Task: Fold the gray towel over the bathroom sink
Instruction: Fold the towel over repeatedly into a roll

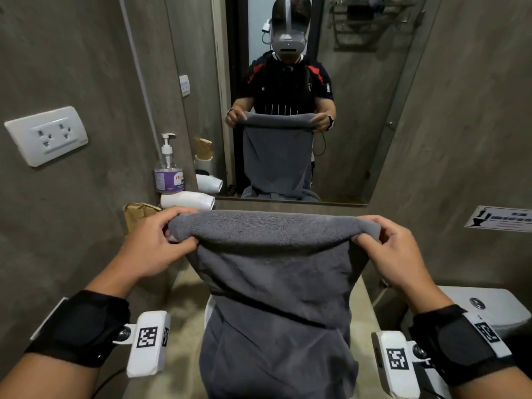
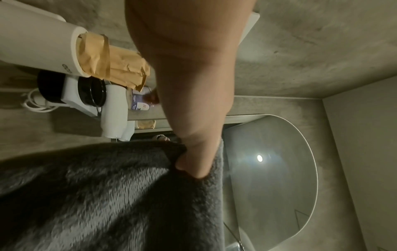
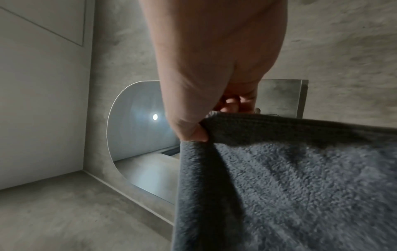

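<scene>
Now both hands (image 1: 155, 243) pinch gray towel (image 1: 276, 272) top

Both hands raised at mid-frame, each pinching cloth.

The left hand (image 1: 152, 240) at centre left and the right hand (image 1: 394, 249) at centre right curl thumb and fingers round the top corners of the gray terry towel (image 1: 276, 269); banded forearms enter from the lower corners.
</scene>
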A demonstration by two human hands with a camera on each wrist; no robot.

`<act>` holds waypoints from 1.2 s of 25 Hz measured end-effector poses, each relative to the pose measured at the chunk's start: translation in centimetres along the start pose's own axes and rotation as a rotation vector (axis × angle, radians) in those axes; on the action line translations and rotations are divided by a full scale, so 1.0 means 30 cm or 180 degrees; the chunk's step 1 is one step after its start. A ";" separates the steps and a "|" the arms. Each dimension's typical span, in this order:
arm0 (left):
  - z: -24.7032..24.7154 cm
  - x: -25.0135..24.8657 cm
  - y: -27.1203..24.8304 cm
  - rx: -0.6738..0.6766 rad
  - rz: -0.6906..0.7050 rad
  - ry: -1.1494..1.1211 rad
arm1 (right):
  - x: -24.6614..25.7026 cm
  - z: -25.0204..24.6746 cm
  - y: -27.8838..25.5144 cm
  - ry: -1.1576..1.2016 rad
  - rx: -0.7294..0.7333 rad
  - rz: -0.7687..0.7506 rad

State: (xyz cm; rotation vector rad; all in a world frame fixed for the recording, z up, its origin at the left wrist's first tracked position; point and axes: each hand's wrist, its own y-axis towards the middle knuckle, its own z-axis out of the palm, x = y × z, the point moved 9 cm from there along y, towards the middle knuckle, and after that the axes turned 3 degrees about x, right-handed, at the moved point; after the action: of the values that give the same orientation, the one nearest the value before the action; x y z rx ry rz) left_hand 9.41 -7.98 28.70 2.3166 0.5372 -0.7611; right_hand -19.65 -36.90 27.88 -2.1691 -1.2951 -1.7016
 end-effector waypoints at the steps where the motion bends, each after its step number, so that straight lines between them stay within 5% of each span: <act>1: -0.007 -0.001 -0.001 -0.0011 0.0019 0.0188 | 0.005 -0.007 -0.002 -0.0009 -0.0062 -0.0033; 12: 0.014 -0.051 0.019 -0.0147 -0.0287 -0.1583 | -0.060 -0.049 0.026 0.0657 -0.0172 0.0282; 18: -0.013 -0.089 0.019 -0.0446 0.0064 -0.1728 | 0.033 -0.056 0.012 0.0399 -0.0294 -0.0313; 21: 0.004 -0.064 0.011 -0.0280 -0.0105 -0.2007 | -0.008 -0.021 -0.002 0.0880 0.0158 0.0086; 26: 0.053 -0.015 -0.015 0.0678 -0.0374 -0.1827 | -0.003 0.013 -0.031 0.0113 0.0709 0.0100; 30: 0.057 0.005 -0.007 0.0399 -0.0240 -0.0931 | 0.016 0.013 -0.027 -0.0418 0.0320 0.0038</act>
State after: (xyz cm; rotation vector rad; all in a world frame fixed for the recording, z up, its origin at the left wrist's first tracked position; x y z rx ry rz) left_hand 8.76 -8.97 27.45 2.2516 0.4571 -1.1767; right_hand -19.89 -35.91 27.80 -2.2583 -1.3636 -1.4778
